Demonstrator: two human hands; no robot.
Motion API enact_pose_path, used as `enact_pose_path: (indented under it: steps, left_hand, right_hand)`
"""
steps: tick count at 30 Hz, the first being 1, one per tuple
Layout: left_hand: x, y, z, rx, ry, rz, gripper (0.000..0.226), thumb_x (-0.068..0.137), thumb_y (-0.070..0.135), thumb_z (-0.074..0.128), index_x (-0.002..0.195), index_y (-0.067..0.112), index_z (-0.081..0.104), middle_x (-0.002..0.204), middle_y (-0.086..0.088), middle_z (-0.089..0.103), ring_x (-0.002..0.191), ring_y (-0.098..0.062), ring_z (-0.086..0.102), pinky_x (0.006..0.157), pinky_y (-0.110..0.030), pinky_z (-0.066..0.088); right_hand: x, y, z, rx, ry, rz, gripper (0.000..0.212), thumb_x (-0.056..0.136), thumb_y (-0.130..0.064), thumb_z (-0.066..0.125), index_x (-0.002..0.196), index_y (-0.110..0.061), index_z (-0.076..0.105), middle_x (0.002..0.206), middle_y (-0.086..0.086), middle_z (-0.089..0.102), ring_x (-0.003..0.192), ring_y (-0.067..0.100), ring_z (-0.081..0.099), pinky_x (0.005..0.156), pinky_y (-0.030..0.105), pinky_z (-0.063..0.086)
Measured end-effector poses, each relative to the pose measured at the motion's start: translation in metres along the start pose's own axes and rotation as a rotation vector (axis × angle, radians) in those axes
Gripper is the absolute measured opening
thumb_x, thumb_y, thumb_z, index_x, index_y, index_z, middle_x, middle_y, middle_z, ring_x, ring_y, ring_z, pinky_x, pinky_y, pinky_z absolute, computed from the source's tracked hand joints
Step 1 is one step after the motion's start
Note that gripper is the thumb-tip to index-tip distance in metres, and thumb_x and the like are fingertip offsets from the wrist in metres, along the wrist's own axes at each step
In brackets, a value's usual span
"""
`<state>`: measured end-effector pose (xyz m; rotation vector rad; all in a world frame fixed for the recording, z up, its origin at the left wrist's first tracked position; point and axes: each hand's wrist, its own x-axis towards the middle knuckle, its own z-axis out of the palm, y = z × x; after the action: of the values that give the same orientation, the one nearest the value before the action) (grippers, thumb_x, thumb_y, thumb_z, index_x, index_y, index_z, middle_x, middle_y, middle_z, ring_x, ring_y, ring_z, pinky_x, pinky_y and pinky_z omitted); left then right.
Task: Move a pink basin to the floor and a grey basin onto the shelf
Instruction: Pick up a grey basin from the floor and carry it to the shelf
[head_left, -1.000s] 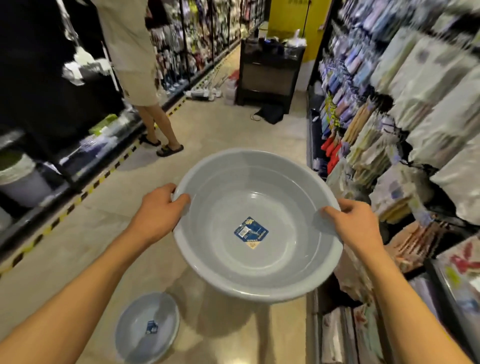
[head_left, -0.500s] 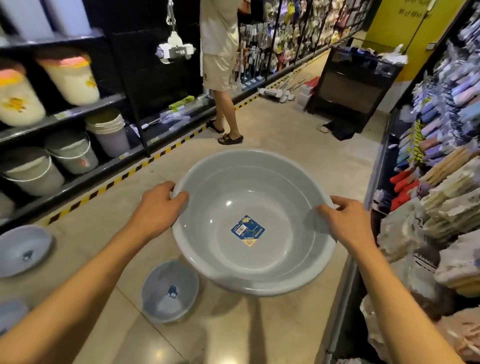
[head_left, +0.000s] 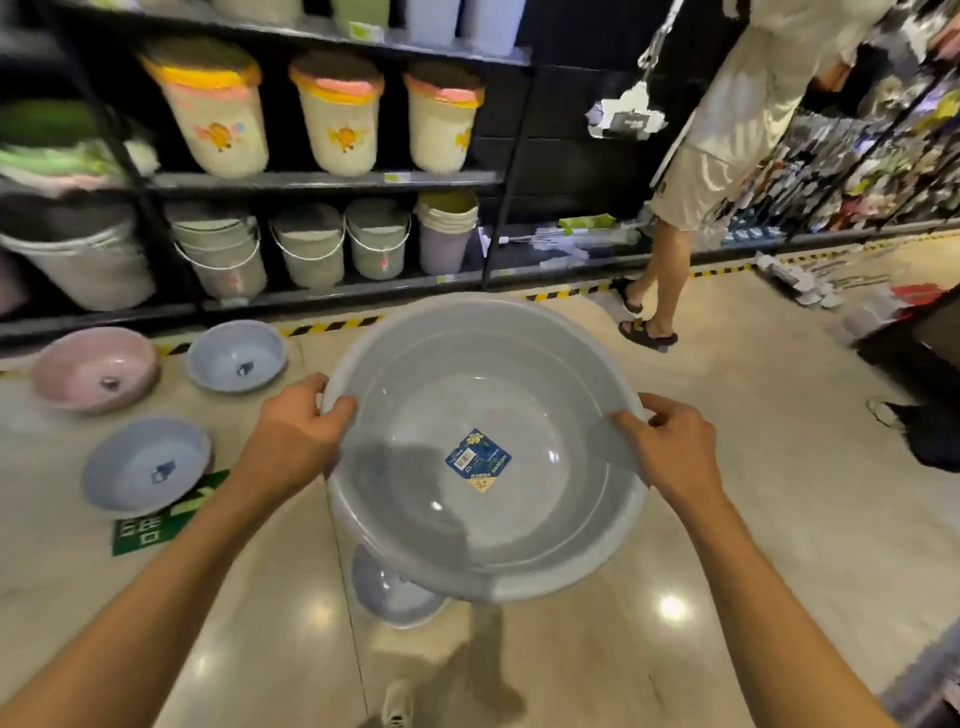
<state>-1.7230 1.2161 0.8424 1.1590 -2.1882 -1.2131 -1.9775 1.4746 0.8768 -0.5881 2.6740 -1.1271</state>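
Two hands clamped on opposite sides of a grey basin's rim: left hand (head_left: 291, 436) curled over the left edge, thumb inside the bowl; right hand (head_left: 670, 449) closed on the right edge the same way. Grey basin (head_left: 483, 395) held in the air between them, above the floor (head_left: 753, 493), mouth up and tipped slightly toward the camera, blue label (head_left: 478, 460) at its centre. Round, no long axis. Just below, part of a smaller grey bowl (head_left: 389, 592) on the floor. Further left, a pink basin (head_left: 93, 366) and two blue bowls on the floor before a shelf (head_left: 322, 181) stocked with buckets. At far right, a bystander's legs (head_left: 660, 280) in sandals.
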Motion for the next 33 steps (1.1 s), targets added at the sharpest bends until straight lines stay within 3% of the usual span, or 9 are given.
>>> enact_pose_path:
  steps: [4,8,12,17,24,30,33]
  left_hand:
    - [0.001,-0.036,-0.017,0.047,0.137,-0.130,0.017,0.095,0.035,0.054,0.100,0.021,0.062,0.076,-0.003,0.068,0.060,-0.020,0.066,0.049,-0.032,0.049]
    - [-0.004,-0.068,-0.013,0.059,0.226,-0.232,0.025,0.092,0.041,0.050,0.082,0.019,0.056,0.066,-0.002,0.063,0.060,-0.020,0.061,0.051,-0.030,0.042]
    - [-0.011,-0.088,0.007,0.061,0.247,-0.355,0.028,0.084,0.044,0.049,0.086,0.017,0.058,0.070,-0.003,0.065,0.060,-0.019,0.063,0.051,-0.033,0.048]
    - [-0.019,-0.112,0.047,0.153,0.304,-0.424,0.022,0.097,0.041,0.052,0.100,0.019,0.057,0.068,0.004,0.062,0.058,-0.015,0.060,0.049,-0.028,0.042]
    - [-0.010,-0.186,0.130,0.178,0.265,-0.516,0.016,0.097,0.036,0.057,0.098,0.020,0.058,0.065,0.008,0.063,0.055,-0.007,0.060,0.046,-0.018,0.036]
    - [0.014,-0.325,0.229,0.225,0.222,-0.568,0.019,0.097,0.035,0.056,0.085,0.024,0.046,0.065,0.005,0.056,0.057,-0.012,0.056,0.046,-0.025,0.036]
    - [0.027,-0.408,0.280,0.250,0.206,-0.569,0.019,0.096,0.036,0.054,0.088,0.021,0.047,0.065,0.002,0.058,0.057,-0.015,0.057,0.048,-0.028,0.039]
  right_hand:
    - [0.038,-0.025,0.051,-0.027,-0.122,-0.100,0.028,0.082,-0.032,0.067,0.109,-0.034,0.076,0.059,-0.013,0.068,0.055,-0.001,0.064,0.047,0.008,0.043]
    - [0.069,-0.031,0.095,-0.053,-0.242,-0.176,0.029,0.083,-0.030,0.067,0.112,-0.032,0.074,0.061,-0.010,0.069,0.052,0.001,0.064,0.047,0.015,0.047]
    - [0.097,-0.020,0.132,-0.053,-0.357,-0.203,0.030,0.082,-0.031,0.067,0.112,-0.037,0.073,0.059,-0.007,0.068,0.052,0.003,0.064,0.049,0.021,0.047]
    - [0.126,0.011,0.169,-0.085,-0.471,-0.244,0.025,0.082,-0.034,0.066,0.105,-0.043,0.069,0.055,-0.007,0.066,0.056,0.001,0.063,0.049,0.019,0.043]
    - [0.163,0.096,0.244,-0.224,-0.567,-0.303,0.029,0.089,-0.030,0.064,0.117,-0.027,0.071,0.052,0.004,0.062,0.055,0.024,0.062,0.060,0.038,0.055]
    - [0.178,0.221,0.365,-0.276,-0.596,-0.300,0.034,0.089,-0.035,0.062,0.123,-0.030,0.067,0.054,-0.004,0.065,0.056,0.013,0.064,0.055,0.029,0.052]
    - [0.182,0.292,0.436,-0.277,-0.587,-0.311,0.032,0.089,-0.036,0.063,0.119,-0.028,0.069,0.048,-0.006,0.062,0.051,0.008,0.062,0.051,0.025,0.047]
